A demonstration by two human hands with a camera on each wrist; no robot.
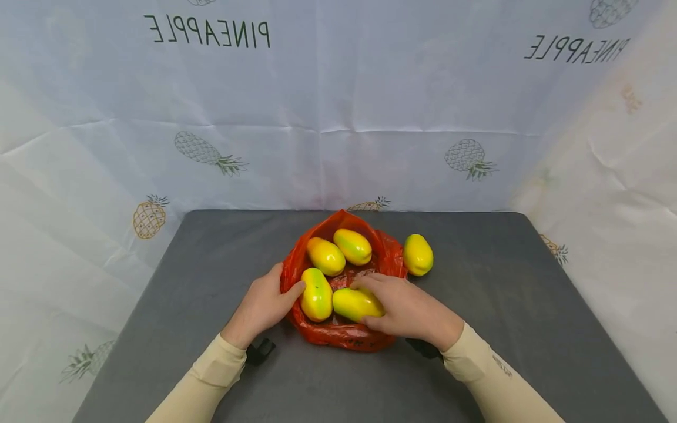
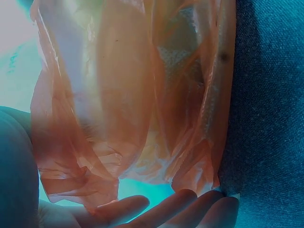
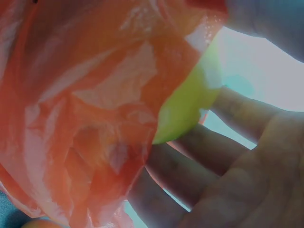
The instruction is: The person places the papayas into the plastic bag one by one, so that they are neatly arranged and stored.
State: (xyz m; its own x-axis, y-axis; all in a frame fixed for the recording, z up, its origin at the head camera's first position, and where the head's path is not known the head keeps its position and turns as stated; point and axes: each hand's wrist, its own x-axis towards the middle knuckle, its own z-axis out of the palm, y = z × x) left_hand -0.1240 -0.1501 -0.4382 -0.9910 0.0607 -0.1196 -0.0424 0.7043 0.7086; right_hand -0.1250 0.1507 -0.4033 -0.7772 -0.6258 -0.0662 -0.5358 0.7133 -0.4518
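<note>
A red plastic bag [image 1: 351, 339] lies spread wide on the table, with several yellow-green mangoes inside. At its left rim my left hand [image 1: 267, 302] holds the plastic, thumb over the edge beside a mango [image 1: 317, 294] and fingers outside. In the left wrist view those fingers [image 2: 166, 211] curl under the thin bag [image 2: 123, 95]. My right hand [image 1: 407, 305] reaches over the right rim and grips a mango [image 1: 355, 304] at the front of the bag. Behind it lie two more mangoes, one orange-tinged [image 1: 325, 256] and one greener [image 1: 352, 247]. The right wrist view shows fingers [image 3: 190, 166] around the green mango [image 3: 187, 107].
One more mango [image 1: 418, 255] stands outside the bag, close to its right side. The dark grey table [image 1: 529, 329] reaches back to a white curtain [image 1: 317, 88] printed with pineapples, which also hangs at both sides.
</note>
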